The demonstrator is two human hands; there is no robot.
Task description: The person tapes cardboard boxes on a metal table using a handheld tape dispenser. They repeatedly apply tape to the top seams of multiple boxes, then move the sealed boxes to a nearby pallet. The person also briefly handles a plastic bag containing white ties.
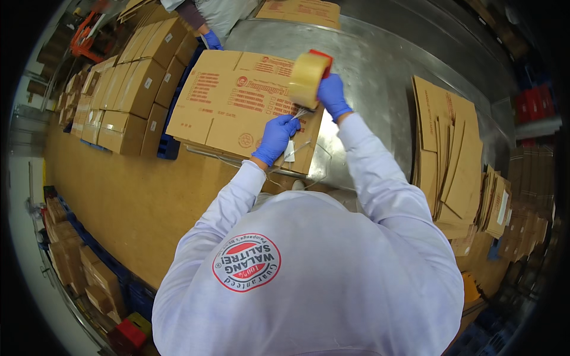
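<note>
A stack of flattened cardboard boxes (202,113) with red print lies on the metal table in front of me. My right hand (335,97), in a blue glove, grips a red-handled tape dispenser (309,77) with a large roll of clear, yellowish tape, over the stack's right part. Just below the roll, my left hand (276,140), also gloved in blue, has its fingers closed on pale plastic strands (302,111). More of the strands trail over the stack's near edge. Close to that hand, a small white label (290,151) shows on the cardboard.
Sealed cartons (133,89) stand piled on blue pallets at the left. More flat cardboard (445,142) is stacked on the right. A co-worker's blue-gloved hand (212,40) is near the stack's far left corner. The metal table (380,77) extends behind.
</note>
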